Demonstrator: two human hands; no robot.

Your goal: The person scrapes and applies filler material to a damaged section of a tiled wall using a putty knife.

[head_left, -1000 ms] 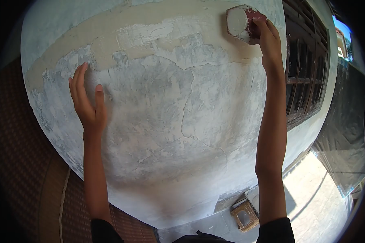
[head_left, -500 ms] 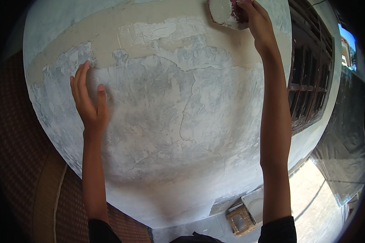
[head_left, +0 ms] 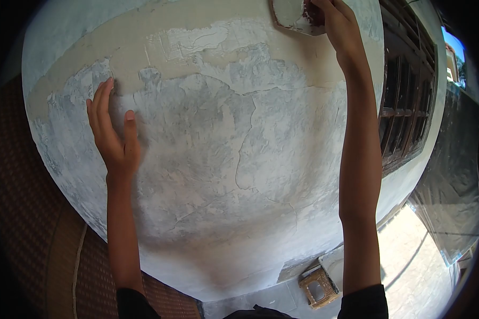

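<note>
A plastered wall fills most of the view, with grey patches, cracks and a beige coat across its upper part. My right hand is closed on a dark red putty spreader, smeared with pale putty, held flat against the wall at the top edge. Part of the spreader is cut off by the frame. On the left, my left hand is open, fingers raised and thumb apart, close to the wall where grey meets beige.
To the right is a dark wooden window frame with panes. A wicker stool-like piece stands on the floor near the wall's foot. Clear plastic sheeting hangs at far right. Brown woven matting runs along the left.
My view has shifted slightly, and the wall's left edge sits further left. The spreader and both hands have moved only a little in the frame.
</note>
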